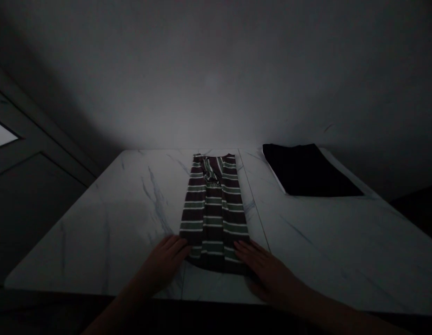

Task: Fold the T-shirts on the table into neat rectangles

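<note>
Head view, left to right:
- A panelled door (23, 195) stands at the far left, with a bright glass pane (1, 135) set high in it.
- The left hand (163, 263) lies flat, its fingers (177, 246) close together and touching the near left edge of the garment, pinching nothing.
- A striped maroon-and-green folded shirt (214, 209) lies lengthwise between the hands, bunched near its far end.
- The right hand (268, 274) rests flat, its fingers (245, 251) slightly spread over the near right corner of the shirt, not pinching.
- A folded black cloth (306, 170) sits on a white sheet (350, 174), well apart from the shirt.
- A white marble-patterned table (107, 232), with a thin seam (254, 209) running across it, bears everything, against a plain grey wall (216, 83).
</note>
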`<state>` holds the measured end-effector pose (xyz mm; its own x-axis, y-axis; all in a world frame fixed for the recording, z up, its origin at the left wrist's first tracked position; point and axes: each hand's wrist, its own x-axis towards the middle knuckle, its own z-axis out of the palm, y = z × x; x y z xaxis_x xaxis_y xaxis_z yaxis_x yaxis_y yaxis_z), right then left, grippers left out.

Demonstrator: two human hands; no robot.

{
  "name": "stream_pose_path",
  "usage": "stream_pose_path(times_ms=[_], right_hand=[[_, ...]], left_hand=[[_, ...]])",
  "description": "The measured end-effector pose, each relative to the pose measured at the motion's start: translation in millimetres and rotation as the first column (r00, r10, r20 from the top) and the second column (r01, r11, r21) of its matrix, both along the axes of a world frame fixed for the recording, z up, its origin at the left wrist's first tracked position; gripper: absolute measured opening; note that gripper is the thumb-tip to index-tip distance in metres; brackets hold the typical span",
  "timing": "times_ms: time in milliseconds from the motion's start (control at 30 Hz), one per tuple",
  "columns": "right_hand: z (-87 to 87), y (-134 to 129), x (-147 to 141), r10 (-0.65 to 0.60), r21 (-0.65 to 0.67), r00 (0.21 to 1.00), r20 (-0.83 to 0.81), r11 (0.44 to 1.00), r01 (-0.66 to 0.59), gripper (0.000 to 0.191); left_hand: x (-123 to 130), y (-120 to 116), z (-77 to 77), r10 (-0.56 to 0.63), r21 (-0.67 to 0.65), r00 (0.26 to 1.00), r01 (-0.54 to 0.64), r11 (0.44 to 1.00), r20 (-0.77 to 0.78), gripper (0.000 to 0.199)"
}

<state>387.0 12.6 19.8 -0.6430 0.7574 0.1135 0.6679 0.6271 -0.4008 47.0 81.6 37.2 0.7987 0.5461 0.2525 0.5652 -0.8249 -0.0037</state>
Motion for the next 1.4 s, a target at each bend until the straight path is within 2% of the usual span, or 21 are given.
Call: stream_pose_path(times_ms=[67, 200, 333, 400, 467, 533, 567, 633, 667, 700, 733, 767, 833, 867, 900, 933, 1000, 1100, 1200, 1300, 1400], right_hand=[[-8.6, -0.1, 1.7, -0.067, 0.067, 0.998, -0.022, 0.995, 0.068, 0.068], [-15.4, 20.2, 3.9, -0.080, 0.165, 0.995, -0.052, 0.982, 0.088, 0.058], [-9.5, 39.1, 11.5, 0.027, 0.223, 0.996, -0.088, 0.975, -0.007, 0.044], [2.5, 39.5, 18.2, 0.119, 0.171, 0.987, -0.104, 0.980, -0.100, 0.036], [21.6, 31.0, 26.7, 0.192, 0.018, 0.973, -0.126, 0.981, -0.192, 0.036], [43.9, 16.6, 35.4, 0.200, -0.215, 0.965, -0.169, 0.948, -0.234, 0.040], [54.6, 9.6, 39.1, 0.150, -0.338, 0.970, -0.191, 0.918, -0.209, 0.039], [71.6, 2.8, 43.4, -0.058, -0.534, 0.975, -0.214, 0.843, -0.067, 0.036], [77.2, 5.5, 43.4, -0.192, -0.590, 0.955, -0.225, 0.807, 0.023, 0.037], [80.8, 13.4, 42.1, -0.323, -0.615, 0.913, -0.250, 0.781, 0.108, 0.041], [82.6, 26.8, 39.5, -0.437, -0.611, 0.850, -0.295, 0.770, 0.183, 0.045], [82.6, 45.5, 35.9, -0.525, -0.584, 0.774, -0.354, 0.770, 0.255, 0.049], [78.8, 94.5, 26.9, -0.623, -0.483, 0.624, -0.472, 0.775, 0.407, 0.048], [75.5, 122.0, 21.9, -0.650, -0.419, 0.567, -0.506, 0.760, 0.497, 0.045], [71.6, 149.2, 16.8, -0.674, -0.357, 0.532, -0.512, 0.731, 0.582, 0.041], [67.1, 174.4, 11.8, -0.721, -0.315, 0.509, -0.471, 0.676, 0.666, 0.035], [57.0, 213.9, 2.4, -0.802, -0.236, 0.495, -0.334, 0.580, 0.780, 0.025], [40.8, 240.9, -7.1, -0.858, -0.133, 0.507, -0.087, 0.514, 0.847, 0.024], [28.2, 242.6, -8.3, -0.867, -0.025, 0.493, 0.067, 0.493, 0.870, 0.029], [23.2, 240.5, -4.1, -0.858, 0.037, 0.499, 0.120, 0.506, 0.862, 0.033], [24.9, 239.5, -3.8, -0.854, 0.093, 0.508, 0.109, 0.518, 0.850, 0.036]], left_hand=[[7.1, 6.1, 3.1, -0.003, 0.005, 1.000, 0.003, 1.000, 0.010, 0.039], [18.2, 22.1, 8.5, -0.033, -0.014, 0.999, 0.033, 0.999, 0.031, 0.036], [14.9, 26.5, 11.6, -0.090, -0.160, 0.984, 0.115, 0.981, 0.155, 0.042], [9.7, 16.8, 14.4, -0.126, -0.292, 0.969, 0.186, 0.938, 0.211, 0.055], [4.9, -0.9, 20.0, -0.106, -0.451, 0.963, 0.211, 0.867, 0.247, 0.065], [2.4, -21.7, 29.6, -0.024, -0.629, 0.963, 0.195, 0.753, 0.270, 0.064], [2.4, -30.8, 35.8, 0.022, -0.718, 0.959, 0.196, 0.668, 0.282, 0.059], [5.6, -41.3, 50.1, 0.132, -0.846, 0.936, 0.227, 0.483, 0.327, 0.043], [9.1, -40.8, 57.4, 0.203, -0.875, 0.909, 0.260, 0.408, 0.365, 0.032], [13.9, -35.7, 64.3, 0.286, -0.884, 0.869, 0.293, 0.363, 0.405, 0.024], [20.0, -25.5, 70.4, 0.379, -0.880, 0.814, 0.308, 0.361, 0.440, 0.020], [27.4, -10.4, 75.3, 0.474, -0.867, 0.742, 0.301, 0.396, 0.474, 0.021], [45.3, 33.1, 80.0, 0.611, -0.828, 0.583, 0.223, 0.514, 0.536, 0.027], [55.2, 59.4, 79.4, 0.651, -0.801, 0.504, 0.152, 0.580, 0.567, 0.029], [65.1, 87.1, 76.7, 0.673, -0.775, 0.447, 0.076, 0.628, 0.589, 0.029], [74.8, 114.4, 72.1, 0.695, -0.763, 0.417, -0.008, 0.647, 0.585, 0.025], [91.3, 161.7, 57.8, 0.758, -0.737, 0.381, -0.236, 0.633, 0.529, 0.015], [105.1, 200.2, 30.1, 0.816, -0.657, 0.441, -0.496, 0.568, 0.373, 0.020], [106.4, 203.2, 8.0, 0.800, -0.542, 0.538, -0.603, 0.585, 0.265, 0.027], [103.7, 193.2, 1.2, 0.771, -0.415, 0.607, -0.661, 0.625, 0.194, 0.035], [106.5, 182.3, 6.9, 0.758, -0.219, 0.634, -0.726, 0.652, 0.154, 0.044]])
